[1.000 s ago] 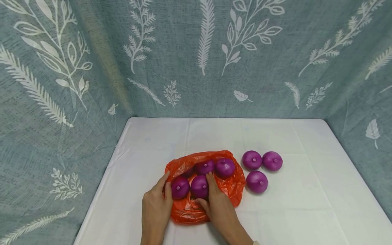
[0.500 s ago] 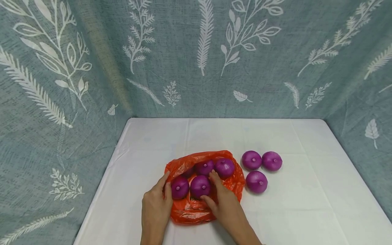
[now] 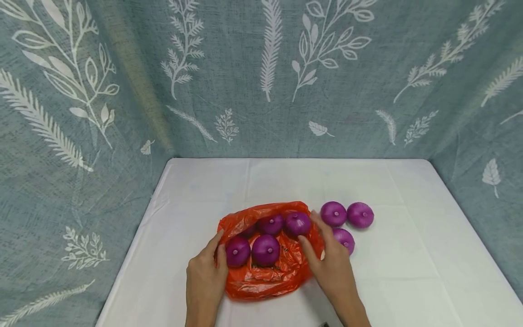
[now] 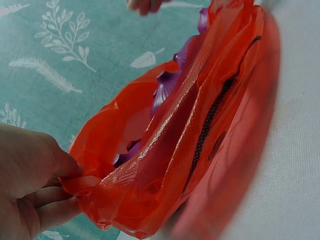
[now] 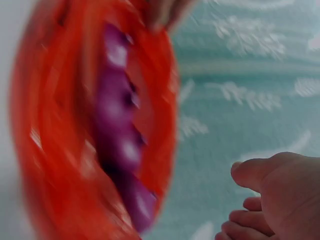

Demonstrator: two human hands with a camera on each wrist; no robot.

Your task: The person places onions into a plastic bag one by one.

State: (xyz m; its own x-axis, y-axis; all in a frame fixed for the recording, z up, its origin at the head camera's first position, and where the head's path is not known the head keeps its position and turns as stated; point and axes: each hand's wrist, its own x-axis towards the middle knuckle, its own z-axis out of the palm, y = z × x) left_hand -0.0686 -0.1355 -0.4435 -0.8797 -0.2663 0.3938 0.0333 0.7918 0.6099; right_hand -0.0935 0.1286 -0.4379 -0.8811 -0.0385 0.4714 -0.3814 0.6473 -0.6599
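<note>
An orange-red plastic bag [image 3: 265, 288] lies with its mouth spread wide, and several purple onions show inside it, one of them a round onion [image 3: 266, 250] near its middle. My left hand [image 3: 204, 272] pinches the bag's left rim between thumb and fingers, which the left wrist view shows closely. Over the bag's right side hovers my right hand [image 3: 333, 263], thumb and fingers apart, holding nothing. In the right wrist view this hand [image 5: 280, 195] is apart from the bag, with the onions in a row inside. An onion at the bag's back left is partly hidden by the rim.
To the right of the bag, on the white tablecloth [image 3: 400, 272], two purple onions [image 3: 360, 215] sit side by side. A third onion [image 3: 344, 240] lies nearer, partly covered by my right hand. A leaf-patterned blue-green curtain [image 3: 245, 81] surrounds the table's back and sides.
My right hand has let go of the middle onion inside the bag and moved right, toward the loose onions. The left hand keeps its grip on the bag's rim.
</note>
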